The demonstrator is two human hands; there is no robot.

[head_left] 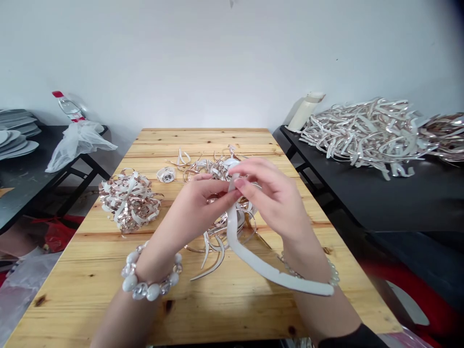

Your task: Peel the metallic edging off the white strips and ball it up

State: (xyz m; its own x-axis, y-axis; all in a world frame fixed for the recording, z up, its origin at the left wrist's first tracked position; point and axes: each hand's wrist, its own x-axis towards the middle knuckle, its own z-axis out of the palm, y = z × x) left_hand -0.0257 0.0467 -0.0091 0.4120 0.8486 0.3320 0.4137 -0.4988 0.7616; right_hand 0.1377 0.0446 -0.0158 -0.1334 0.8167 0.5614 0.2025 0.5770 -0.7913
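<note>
A long curved white strip hangs from the fingertips of both hands and curves down to the right, over my right wrist. My left hand pinches its upper end between thumb and fingers. Close against it, my right hand grips the same end with thumb and forefinger. Behind and below the hands lies a loose pile of white and rose-gold curved strips, partly hidden by them. A heap of shiny rose-gold and white scraps sits to the left, near a small white roll.
The wooden table stands between two black tables. On the right one is a large pile of curved strips beside a cream roll. The left one holds grey-white flat pieces, a bottle and a white plastic bag.
</note>
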